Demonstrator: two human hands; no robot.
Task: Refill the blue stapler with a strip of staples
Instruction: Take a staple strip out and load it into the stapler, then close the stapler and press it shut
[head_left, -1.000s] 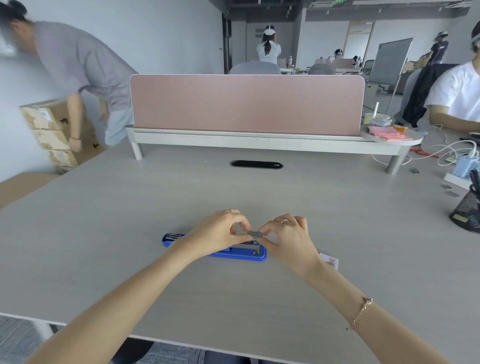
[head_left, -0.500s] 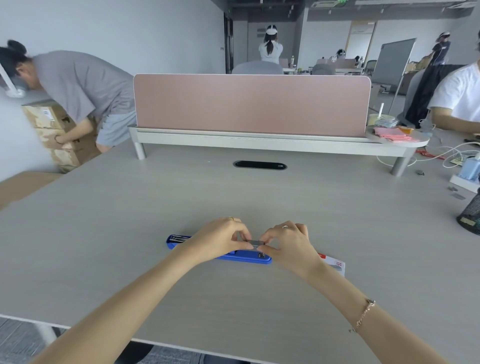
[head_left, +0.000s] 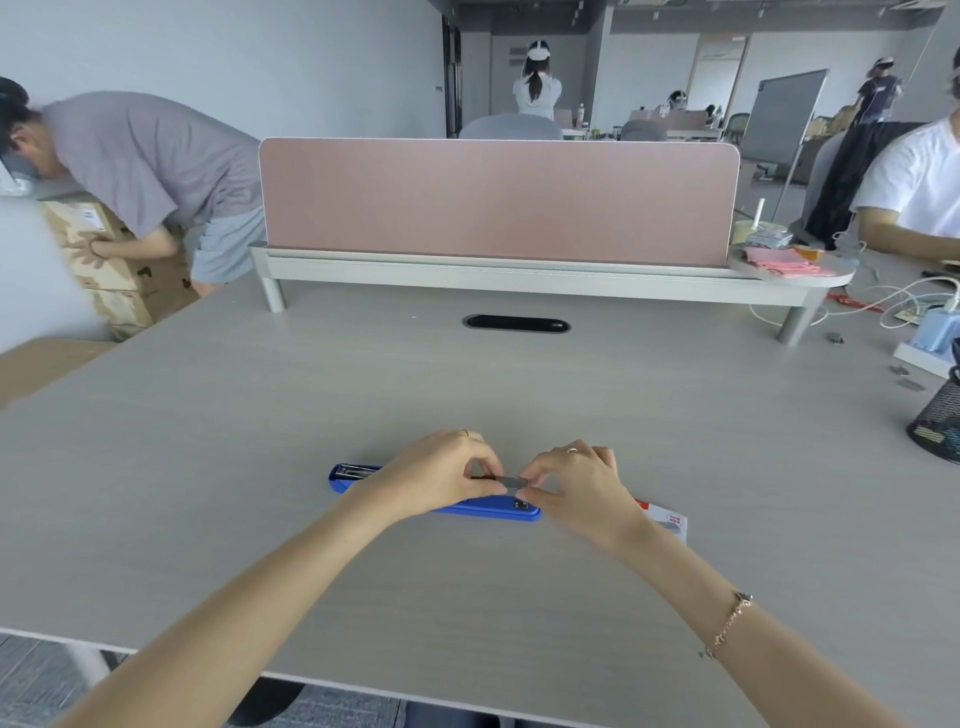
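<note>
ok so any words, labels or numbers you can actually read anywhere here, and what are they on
None can be read as it stands.
small box beside the right hand: red print on white, too small to read.
cardboard box at far left: white label, blurred.
mesh pen cup at right edge: small tag, unreadable.
blue stapler and staple strip: no marking that shows.
</note>
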